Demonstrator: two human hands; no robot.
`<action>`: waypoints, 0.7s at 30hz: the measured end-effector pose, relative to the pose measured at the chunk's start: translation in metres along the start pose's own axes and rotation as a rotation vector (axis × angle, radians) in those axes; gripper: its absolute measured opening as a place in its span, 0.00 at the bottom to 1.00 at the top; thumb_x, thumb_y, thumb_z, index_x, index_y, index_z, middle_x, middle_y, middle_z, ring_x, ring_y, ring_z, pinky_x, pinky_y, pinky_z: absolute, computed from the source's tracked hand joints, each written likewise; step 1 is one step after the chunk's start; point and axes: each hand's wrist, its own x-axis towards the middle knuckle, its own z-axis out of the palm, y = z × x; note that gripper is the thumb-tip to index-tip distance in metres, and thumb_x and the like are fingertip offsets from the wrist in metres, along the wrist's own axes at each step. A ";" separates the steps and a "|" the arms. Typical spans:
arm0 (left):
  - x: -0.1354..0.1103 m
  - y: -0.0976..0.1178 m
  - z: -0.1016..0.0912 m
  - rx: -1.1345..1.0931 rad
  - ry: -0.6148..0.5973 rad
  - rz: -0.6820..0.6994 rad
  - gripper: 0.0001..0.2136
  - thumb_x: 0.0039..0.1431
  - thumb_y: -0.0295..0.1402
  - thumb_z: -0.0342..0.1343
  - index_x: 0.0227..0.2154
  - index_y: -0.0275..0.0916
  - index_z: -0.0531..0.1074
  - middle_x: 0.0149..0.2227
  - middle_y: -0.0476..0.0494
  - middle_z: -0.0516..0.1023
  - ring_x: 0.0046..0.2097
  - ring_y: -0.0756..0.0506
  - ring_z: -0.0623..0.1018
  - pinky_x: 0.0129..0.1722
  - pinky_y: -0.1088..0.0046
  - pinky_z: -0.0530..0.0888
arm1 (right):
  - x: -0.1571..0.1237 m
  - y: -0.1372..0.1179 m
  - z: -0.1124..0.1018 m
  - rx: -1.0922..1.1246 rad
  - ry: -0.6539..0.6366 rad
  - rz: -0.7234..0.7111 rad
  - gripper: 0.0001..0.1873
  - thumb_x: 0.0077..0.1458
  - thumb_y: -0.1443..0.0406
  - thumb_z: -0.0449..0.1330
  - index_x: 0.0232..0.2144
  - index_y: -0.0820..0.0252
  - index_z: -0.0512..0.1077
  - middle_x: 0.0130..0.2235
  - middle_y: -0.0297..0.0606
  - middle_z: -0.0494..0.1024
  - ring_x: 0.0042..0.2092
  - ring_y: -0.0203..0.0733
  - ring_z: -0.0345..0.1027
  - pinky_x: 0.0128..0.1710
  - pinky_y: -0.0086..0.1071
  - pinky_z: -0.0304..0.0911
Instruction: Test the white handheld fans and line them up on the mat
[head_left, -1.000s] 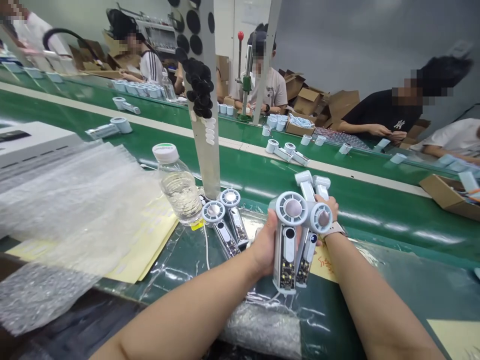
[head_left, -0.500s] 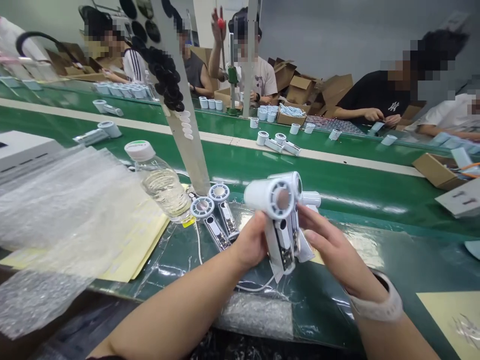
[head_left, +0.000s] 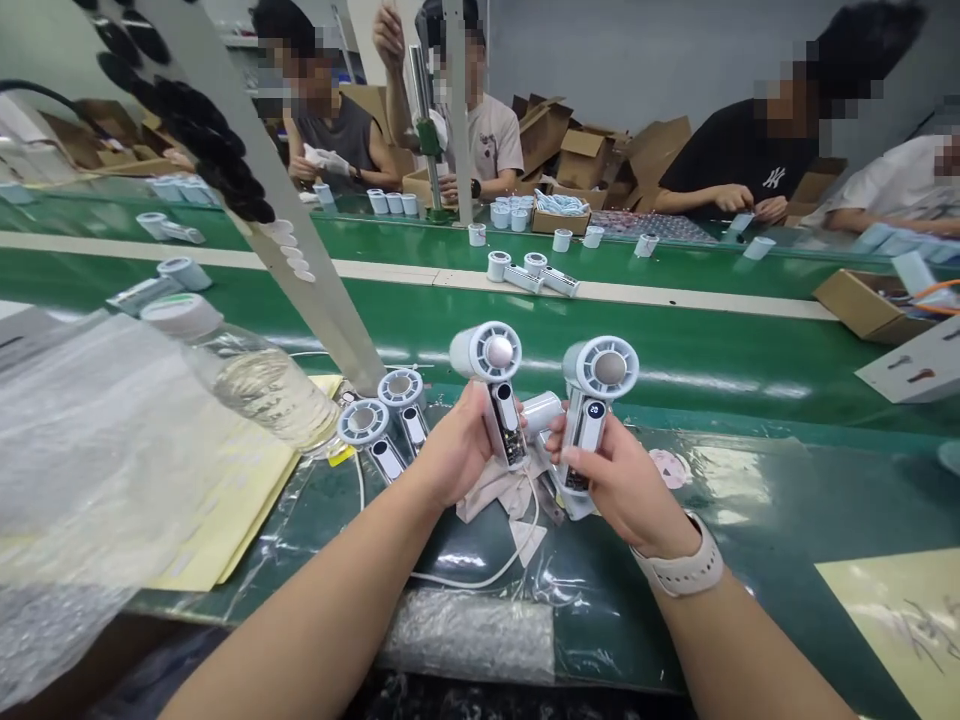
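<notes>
The person's left hand [head_left: 461,445] has its grip wrapped round a fan [head_left: 498,352], and the right hand [head_left: 628,485] has its grip round a second fan [head_left: 604,368], whose display [head_left: 595,409] reads 20; both are held up over the worktop [head_left: 615,620], side by side but apart. 2 more fans [head_left: 364,422] rest just left of the left hand, near a bottle [head_left: 262,385], and a white cable [head_left: 480,586] loops below the held pair.
</notes>
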 end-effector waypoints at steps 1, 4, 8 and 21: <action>-0.002 0.001 0.002 0.006 -0.023 -0.001 0.19 0.47 0.41 0.70 0.36 0.39 0.69 0.33 0.49 0.76 0.34 0.49 0.76 0.36 0.72 0.73 | 0.000 0.000 0.001 0.019 -0.007 0.017 0.17 0.48 0.59 0.71 0.39 0.54 0.72 0.37 0.34 0.76 0.38 0.39 0.70 0.38 0.34 0.69; -0.011 0.003 0.008 0.011 -0.148 0.033 0.22 0.46 0.28 0.70 0.42 0.42 0.66 0.34 0.52 0.75 0.34 0.50 0.76 0.36 0.72 0.73 | -0.004 0.001 0.006 0.041 -0.084 -0.006 0.13 0.55 0.56 0.66 0.39 0.54 0.71 0.35 0.34 0.74 0.36 0.40 0.69 0.35 0.35 0.69; -0.017 0.004 0.012 -0.021 -0.298 0.027 0.21 0.51 0.31 0.66 0.45 0.42 0.64 0.34 0.50 0.74 0.33 0.47 0.77 0.34 0.66 0.76 | -0.010 0.000 0.010 0.033 -0.170 -0.099 0.14 0.56 0.57 0.66 0.43 0.51 0.70 0.38 0.34 0.72 0.38 0.39 0.68 0.38 0.36 0.70; -0.017 0.000 0.010 0.050 -0.355 0.025 0.16 0.55 0.34 0.64 0.43 0.40 0.65 0.33 0.47 0.75 0.34 0.46 0.77 0.37 0.66 0.76 | -0.008 0.001 0.014 0.033 -0.104 0.003 0.12 0.55 0.59 0.65 0.39 0.55 0.69 0.31 0.33 0.73 0.31 0.38 0.66 0.31 0.33 0.65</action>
